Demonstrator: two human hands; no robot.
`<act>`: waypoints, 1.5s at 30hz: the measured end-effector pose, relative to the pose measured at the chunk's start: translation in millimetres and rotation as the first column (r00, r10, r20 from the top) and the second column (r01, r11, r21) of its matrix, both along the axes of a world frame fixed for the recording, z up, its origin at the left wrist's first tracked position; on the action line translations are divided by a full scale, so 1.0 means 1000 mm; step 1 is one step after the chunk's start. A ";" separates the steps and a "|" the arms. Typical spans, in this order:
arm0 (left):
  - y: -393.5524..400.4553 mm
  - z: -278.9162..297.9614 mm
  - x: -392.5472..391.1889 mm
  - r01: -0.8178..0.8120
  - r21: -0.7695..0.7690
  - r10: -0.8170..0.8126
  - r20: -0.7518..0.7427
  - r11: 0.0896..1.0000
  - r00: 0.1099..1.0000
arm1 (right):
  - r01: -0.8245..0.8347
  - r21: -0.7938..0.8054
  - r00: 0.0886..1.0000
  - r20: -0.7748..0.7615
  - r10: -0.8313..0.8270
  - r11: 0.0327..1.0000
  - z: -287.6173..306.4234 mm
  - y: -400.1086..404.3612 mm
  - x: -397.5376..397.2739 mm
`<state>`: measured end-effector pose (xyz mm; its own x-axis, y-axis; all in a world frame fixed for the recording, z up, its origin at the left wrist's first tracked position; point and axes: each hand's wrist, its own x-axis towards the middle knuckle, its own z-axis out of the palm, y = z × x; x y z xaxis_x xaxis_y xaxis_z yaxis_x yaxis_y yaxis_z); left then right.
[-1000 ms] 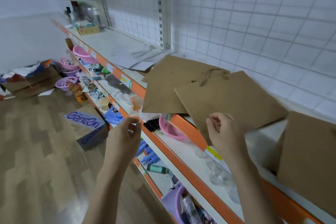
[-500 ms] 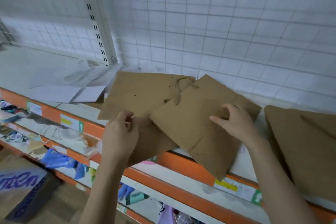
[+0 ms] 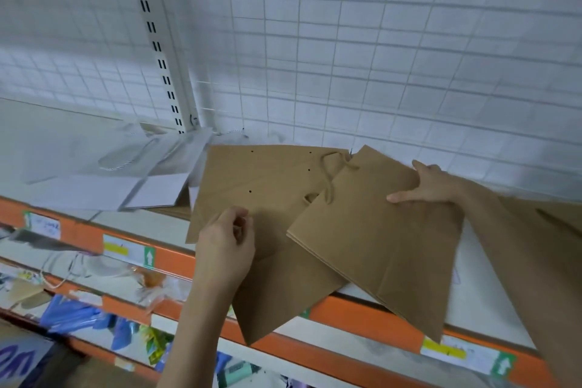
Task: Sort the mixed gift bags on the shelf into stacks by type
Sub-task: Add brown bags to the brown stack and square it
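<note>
Left hand [image 3: 225, 249], low centre of the frame, curls loosely above the lower brown bag [image 3: 252, 192], seemingly holding nothing. Farther right, the right hand [image 3: 431, 184] lies spread-fingered on the upper brown bag [image 3: 378, 230], overhanging the shelf [image 3: 176, 261]. Both look light, stiff, easily creased; best taken by an edge. White bags [image 3: 141, 167] lie upper left.
</note>
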<state>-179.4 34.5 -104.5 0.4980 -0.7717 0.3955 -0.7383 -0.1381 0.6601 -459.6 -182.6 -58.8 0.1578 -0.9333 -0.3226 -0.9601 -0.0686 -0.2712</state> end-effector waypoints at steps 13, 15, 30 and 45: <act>-0.011 0.002 0.001 0.055 -0.025 -0.055 0.004 0.998 0.999 | 0.077 -0.233 0.984 0.176 -0.036 0.969 0.004 0.012 -0.003; -0.009 0.000 0.001 -0.005 0.037 0.003 0.058 0.999 0.998 | 0.138 -0.263 0.949 0.311 -0.052 0.955 -0.001 0.026 -0.002; 0.032 0.020 0.002 -0.079 0.168 0.137 -0.368 0.983 0.920 | 0.458 -0.287 0.738 0.651 -0.179 0.842 -0.040 0.099 0.005; 0.034 0.049 0.032 0.022 -0.213 -0.095 -0.342 0.977 0.935 | 0.516 -0.247 0.622 0.766 -0.161 0.820 -0.010 0.149 0.015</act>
<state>-147.7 68.0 -55.3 0.5889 -0.7255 0.3562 -0.4596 0.0619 0.8860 -444.8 -33.4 -68.8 -0.1936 -0.9679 0.1603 -0.4731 -0.0511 -0.8795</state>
